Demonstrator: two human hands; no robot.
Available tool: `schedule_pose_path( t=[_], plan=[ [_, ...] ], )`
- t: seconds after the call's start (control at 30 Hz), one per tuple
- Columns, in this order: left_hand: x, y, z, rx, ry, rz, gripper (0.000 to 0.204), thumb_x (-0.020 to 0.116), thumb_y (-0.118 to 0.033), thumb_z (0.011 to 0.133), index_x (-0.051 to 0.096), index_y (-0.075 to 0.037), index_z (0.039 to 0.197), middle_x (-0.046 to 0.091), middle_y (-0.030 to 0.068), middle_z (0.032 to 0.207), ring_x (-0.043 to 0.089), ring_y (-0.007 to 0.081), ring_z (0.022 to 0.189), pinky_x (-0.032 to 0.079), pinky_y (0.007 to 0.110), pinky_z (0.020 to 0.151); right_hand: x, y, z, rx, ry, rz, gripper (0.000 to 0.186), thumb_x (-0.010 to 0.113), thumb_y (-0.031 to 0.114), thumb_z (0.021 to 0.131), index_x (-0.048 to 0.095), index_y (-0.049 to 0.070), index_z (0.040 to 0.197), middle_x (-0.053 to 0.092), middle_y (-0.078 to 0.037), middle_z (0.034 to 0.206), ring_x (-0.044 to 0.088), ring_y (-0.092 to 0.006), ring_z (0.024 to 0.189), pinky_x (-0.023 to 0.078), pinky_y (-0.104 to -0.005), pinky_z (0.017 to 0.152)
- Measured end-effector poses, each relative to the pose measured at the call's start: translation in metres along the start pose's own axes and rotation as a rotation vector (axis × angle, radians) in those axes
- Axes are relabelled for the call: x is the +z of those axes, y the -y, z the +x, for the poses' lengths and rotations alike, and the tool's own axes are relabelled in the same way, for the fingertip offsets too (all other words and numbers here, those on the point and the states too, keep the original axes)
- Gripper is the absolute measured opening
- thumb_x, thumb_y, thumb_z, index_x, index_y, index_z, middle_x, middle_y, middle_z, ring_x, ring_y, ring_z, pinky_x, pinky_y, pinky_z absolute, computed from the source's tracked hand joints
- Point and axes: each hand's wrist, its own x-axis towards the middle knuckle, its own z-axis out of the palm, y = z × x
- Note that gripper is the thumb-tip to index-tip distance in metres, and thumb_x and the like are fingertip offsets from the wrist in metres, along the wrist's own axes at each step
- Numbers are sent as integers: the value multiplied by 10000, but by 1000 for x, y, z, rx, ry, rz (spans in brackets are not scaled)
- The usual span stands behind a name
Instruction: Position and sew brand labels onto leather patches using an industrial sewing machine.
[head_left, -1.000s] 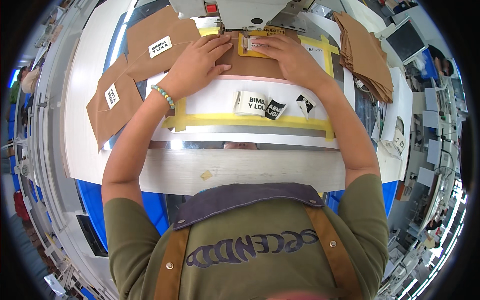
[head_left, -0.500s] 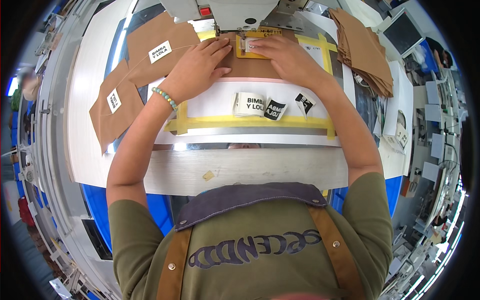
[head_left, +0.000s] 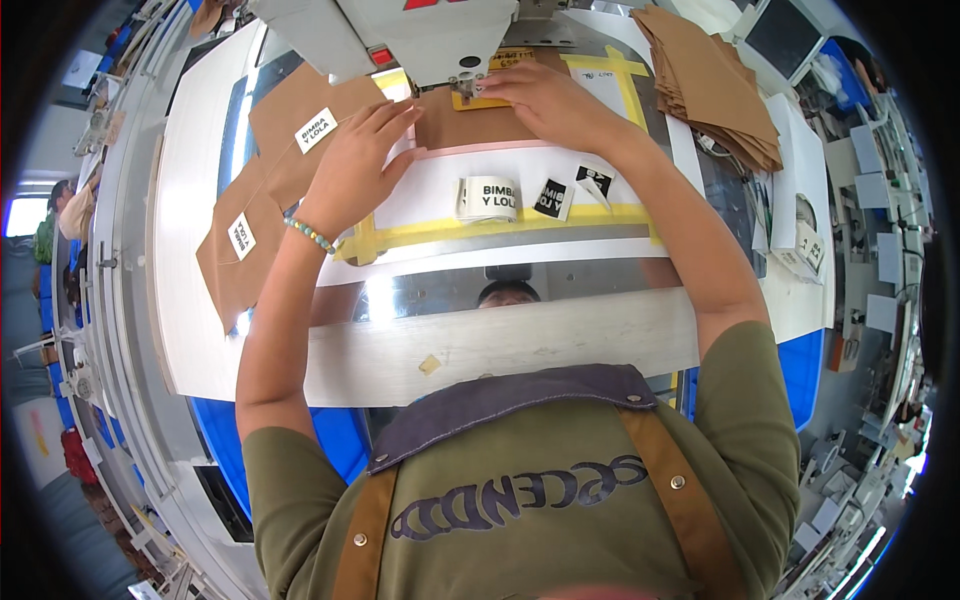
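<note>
My left hand point(head_left: 360, 165) has its fingers apart, fingertips at the left end of a brown panel point(head_left: 465, 130) with a pink strip along its near edge. My right hand point(head_left: 570, 115) stretches its fingers onto a yellow plate point(head_left: 462, 101) beside the presser foot point(head_left: 467, 82) of the white sewing machine point(head_left: 400, 35); its fingertips are partly hidden there. The panel lies on white board marked with yellow tape point(head_left: 420, 227). Nearer me sit a white label bundle point(head_left: 486, 200) and loose black-and-white labels point(head_left: 553, 200). Brown pieces point(head_left: 280, 110) with white labels lie left.
A stack of brown pieces point(head_left: 705, 95) sits at the right, near a white box point(head_left: 800, 255) and a monitor point(head_left: 785, 40). Blue bins point(head_left: 225, 430) are under the table's front edge. A person point(head_left: 78, 210) is at another station far left.
My head view has shifted, showing more machine and shiny table edge. My left hand has moved slightly left, away from the yellow plate; my right fingertips have moved closer to the presser foot.
</note>
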Motion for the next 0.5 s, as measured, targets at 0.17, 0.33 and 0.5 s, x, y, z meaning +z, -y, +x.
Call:
schedule_pose_path(
  t=[0.17, 0.33, 0.5],
  plan=[
    [6, -3, 4, 58, -4, 29, 508, 733, -195, 992, 624, -49, 1466, 627, 141, 1521, 551, 366, 1411, 453, 476, 1190, -4, 5, 1, 104, 20, 97, 390, 535, 86, 1044, 697, 72, 1399, 651, -72, 1507, 538, -299, 1428, 427, -435, 1218],
    [14, -4, 12, 51, 7, 9, 534, 736, -213, 995, 605, -47, 1486, 573, 144, 1579, 533, 388, 1411, 440, 475, 1202, -31, -10, -32, 152, -93, 139, 353, 571, 139, 1068, 706, 87, 1390, 654, -75, 1506, 552, -282, 1425, 440, -429, 1208],
    [21, -8, 20, 77, 16, 15, 564, 711, -253, 1022, 564, -51, 1528, 529, 149, 1614, 512, 388, 1421, 423, 473, 1219, -53, -51, -68, 271, -427, 88, 296, 639, 154, 1035, 759, 93, 1299, 740, -64, 1355, 668, -282, 1274, 541, -389, 1078]
  ],
)
